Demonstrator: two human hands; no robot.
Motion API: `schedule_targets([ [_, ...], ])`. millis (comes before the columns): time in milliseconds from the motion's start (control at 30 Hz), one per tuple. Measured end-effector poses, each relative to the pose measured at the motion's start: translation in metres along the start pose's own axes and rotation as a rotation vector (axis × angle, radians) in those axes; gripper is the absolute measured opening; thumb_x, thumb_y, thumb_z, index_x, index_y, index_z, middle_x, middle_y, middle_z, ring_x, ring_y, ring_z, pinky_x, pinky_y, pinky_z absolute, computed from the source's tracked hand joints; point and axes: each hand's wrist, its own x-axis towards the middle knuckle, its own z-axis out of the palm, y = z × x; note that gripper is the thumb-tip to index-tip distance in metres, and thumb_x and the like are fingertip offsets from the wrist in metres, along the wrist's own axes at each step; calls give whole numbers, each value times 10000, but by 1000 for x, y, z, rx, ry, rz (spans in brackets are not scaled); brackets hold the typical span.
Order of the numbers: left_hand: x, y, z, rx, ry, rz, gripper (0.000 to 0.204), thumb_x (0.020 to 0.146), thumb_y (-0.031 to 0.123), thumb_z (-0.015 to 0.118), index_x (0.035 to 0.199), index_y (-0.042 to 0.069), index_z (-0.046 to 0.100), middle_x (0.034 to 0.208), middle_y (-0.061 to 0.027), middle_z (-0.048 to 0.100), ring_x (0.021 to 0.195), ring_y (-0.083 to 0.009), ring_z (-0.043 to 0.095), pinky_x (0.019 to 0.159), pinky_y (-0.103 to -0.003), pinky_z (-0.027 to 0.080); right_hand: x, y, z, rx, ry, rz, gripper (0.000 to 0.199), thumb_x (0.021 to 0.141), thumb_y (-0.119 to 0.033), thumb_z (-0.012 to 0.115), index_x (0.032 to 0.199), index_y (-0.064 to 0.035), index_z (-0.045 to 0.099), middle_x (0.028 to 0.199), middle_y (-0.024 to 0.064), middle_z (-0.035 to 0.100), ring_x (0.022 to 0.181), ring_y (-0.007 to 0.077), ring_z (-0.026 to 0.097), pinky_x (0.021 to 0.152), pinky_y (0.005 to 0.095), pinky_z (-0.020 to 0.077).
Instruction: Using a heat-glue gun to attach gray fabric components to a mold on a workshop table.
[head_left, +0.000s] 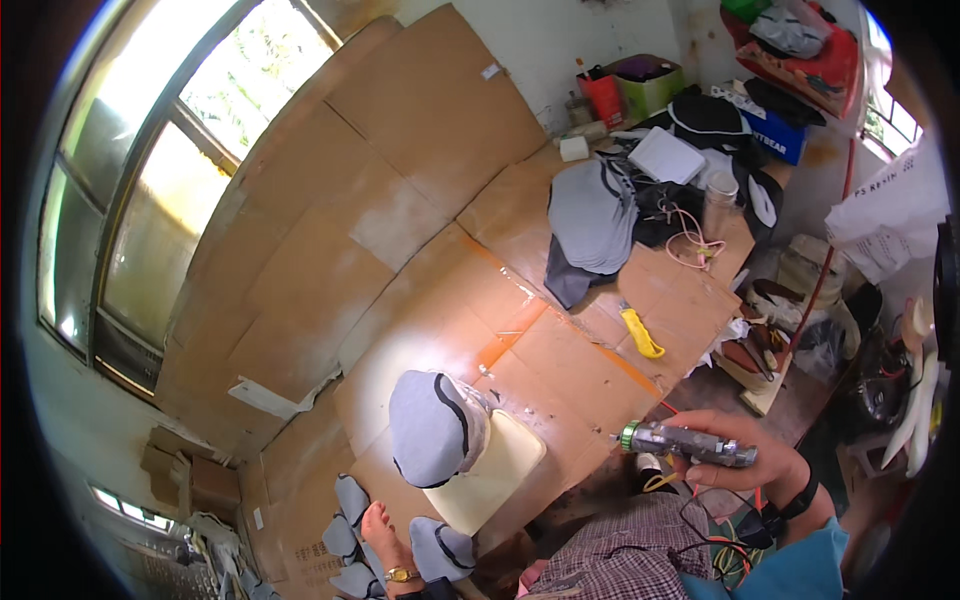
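My right hand [755,455] grips a metal spray gun [690,443] with a green ring at its front, pointing left over the cardboard's near edge. At the lower left, my left hand [383,537] lies among several small grey fabric pieces [350,497], its fingers stretched out beside one; whether they touch it is unclear. Another grey piece with black trim [442,550] is right of that wrist. Between my hands, a larger rounded grey fabric piece [428,425] with a black edge covers a form on a cream block [490,480].
Cardboard [430,280] covers the table and leans up the wall by the window. A yellow utility knife [641,333] lies near the right edge. Behind it are stacked grey fabric pieces [590,215], a clear jar [720,195] and a pink cord [690,235]. Cables hang by my lap.
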Motion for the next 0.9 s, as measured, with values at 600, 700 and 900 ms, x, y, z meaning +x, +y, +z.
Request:
schedule_targets([
  [600, -72, -24, -19, -3, 157, 149, 168, 844, 146, 461, 744, 31, 531, 698, -21, 537, 651, -98, 463, 611, -247, 384, -56, -32, -56, -226, -188, -123, 546, 720, -63, 681, 1222, -46, 469, 988, 100, 618, 812, 176, 619, 703, 271, 471],
  [700, -72, -21, -16, -36, 189, 219, 280, 894, 204, 403, 689, 36, 493, 673, -43, 530, 640, -125, 478, 633, -262, 396, -64, -52, -46, -225, -190, -48, 545, 722, -68, 674, 1226, -54, 468, 1053, 111, 601, 847, 195, 613, 736, 281, 468],
  [900, -61, -28, -40, -192, 151, 190, 366, 925, 298, 380, 709, 29, 501, 680, -63, 535, 642, -147, 506, 633, -273, 422, -70, -75, 22, -363, -316, -35, 558, 722, -74, 669, 1237, -53, 457, 1110, 126, 580, 921, 240, 598, 783, 300, 461],
])
